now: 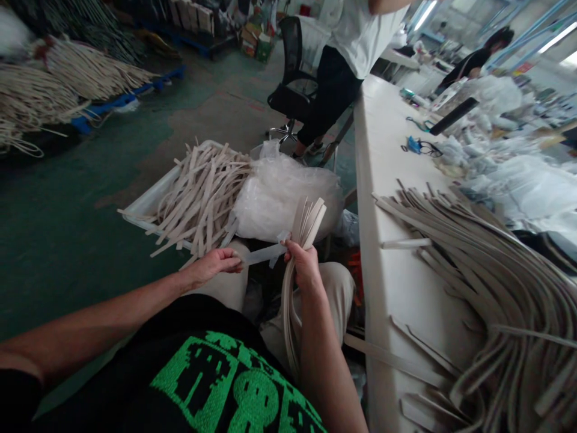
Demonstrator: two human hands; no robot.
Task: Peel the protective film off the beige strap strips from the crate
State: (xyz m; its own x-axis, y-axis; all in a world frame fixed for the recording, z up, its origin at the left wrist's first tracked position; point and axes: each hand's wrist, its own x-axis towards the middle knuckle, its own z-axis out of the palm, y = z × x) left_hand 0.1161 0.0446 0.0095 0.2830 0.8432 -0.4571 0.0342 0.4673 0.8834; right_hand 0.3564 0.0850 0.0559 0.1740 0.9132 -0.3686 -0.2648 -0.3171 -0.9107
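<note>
My right hand is closed around a bundle of flat beige strips; their ends fan out above the fist and the rest hangs down past my wrist. From that bundle a translucent plastic strip stretches left to my left hand, which pinches its other end. The strip looks taut between the two hands. Whether it wraps around the bundle is hidden by my right fingers. Just beyond my hands sits a bulging clear plastic bag. Left of it, many loose beige strips lie heaped in a white tray.
To my right runs a white table bearing a large pile of long beige strips, and plastic bags farther back. A person stands beside a black office chair; another person is farther off. Strip bundles lie on blue pallets.
</note>
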